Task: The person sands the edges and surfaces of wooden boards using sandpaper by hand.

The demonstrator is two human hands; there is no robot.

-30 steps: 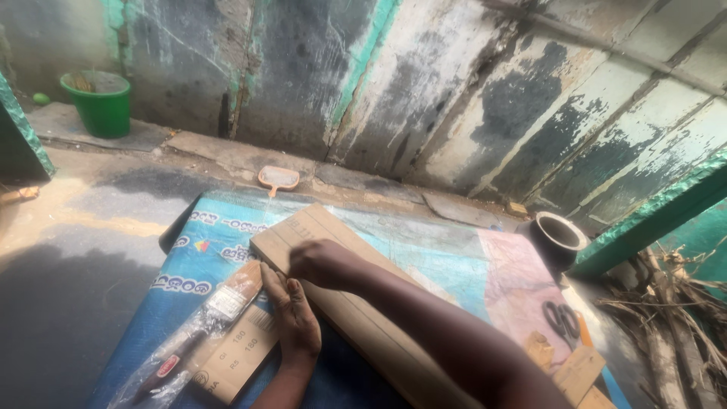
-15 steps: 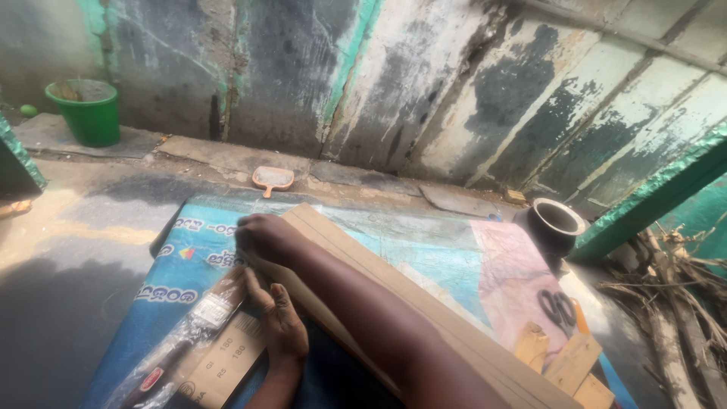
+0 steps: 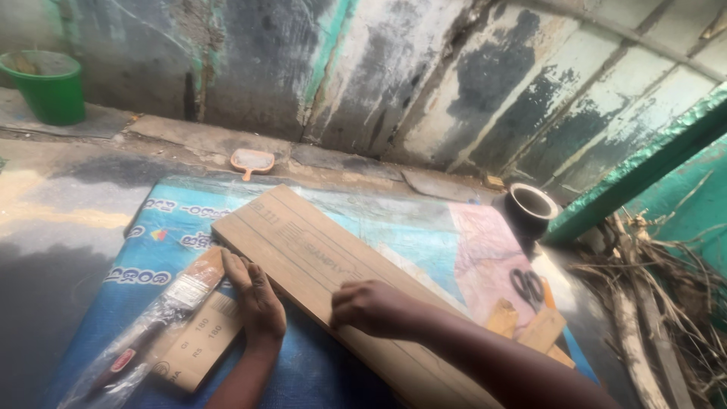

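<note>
A long light-brown wooden plank [image 3: 303, 246] lies diagonally on a blue printed plastic sheet [image 3: 174, 227]. My left hand [image 3: 256, 299] rests flat against the plank's near edge, fingers together and pointing away. My right hand [image 3: 371, 307] is closed in a fist on top of the plank near its middle; what it holds is hidden. Beside my left hand lie a paintbrush in a clear wrapper [image 3: 151, 318] and a brown sheet of sandpaper [image 3: 198, 342].
Scissors [image 3: 528, 285] and small wood offcuts [image 3: 530, 327] lie on the sheet at right. A black clay pot [image 3: 528, 206], a small orange scoop [image 3: 251, 161], a green bucket [image 3: 44, 85], a peeling wall and dry sticks [image 3: 651, 295] surround the sheet.
My right hand slid out to the plank's far end, then back along it toward me to its middle. My left hand stayed at the plank's edge. The view shifted right.
</note>
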